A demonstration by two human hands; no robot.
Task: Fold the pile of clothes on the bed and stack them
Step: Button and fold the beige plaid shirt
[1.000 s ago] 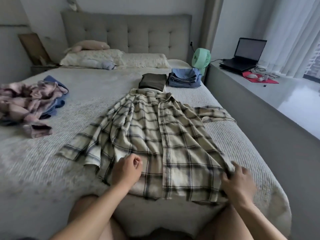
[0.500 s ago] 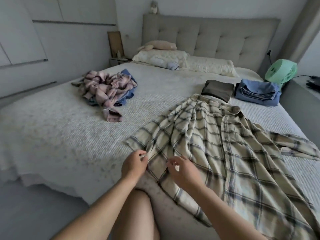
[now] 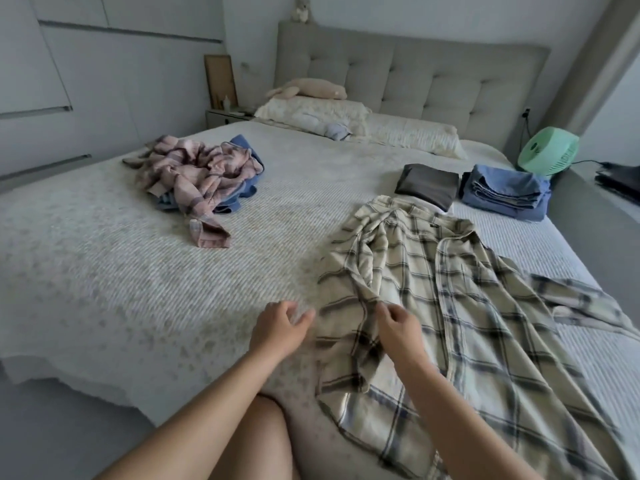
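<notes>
A cream and dark plaid shirt [image 3: 467, 306] lies spread front-up on the bed [image 3: 138, 271], its left sleeve folded inward over the body and its right sleeve stretched out to the right. My right hand [image 3: 398, 329] pinches the folded sleeve fabric near the shirt's left edge. My left hand [image 3: 280, 329] hovers just left of the shirt, fingers relaxed, holding nothing. An unfolded pile, a pink plaid garment [image 3: 194, 171] over a blue one [image 3: 247, 147], sits at the far left. A folded dark garment [image 3: 427, 183] and a folded blue stack [image 3: 505, 192] lie side by side beyond the shirt's collar.
Pillows [image 3: 311, 112] and a soft toy rest against the grey headboard. A green fan [image 3: 549, 155] and a laptop [image 3: 620, 178] stand on the ledge to the right of the bed. A nightstand [image 3: 225, 116] is at the far left corner. My bare knee touches the bed's near edge.
Both hands went from the shirt's hem to its left sleeve and laid the sleeve over the body. My left hand has let go. My head has turned left.
</notes>
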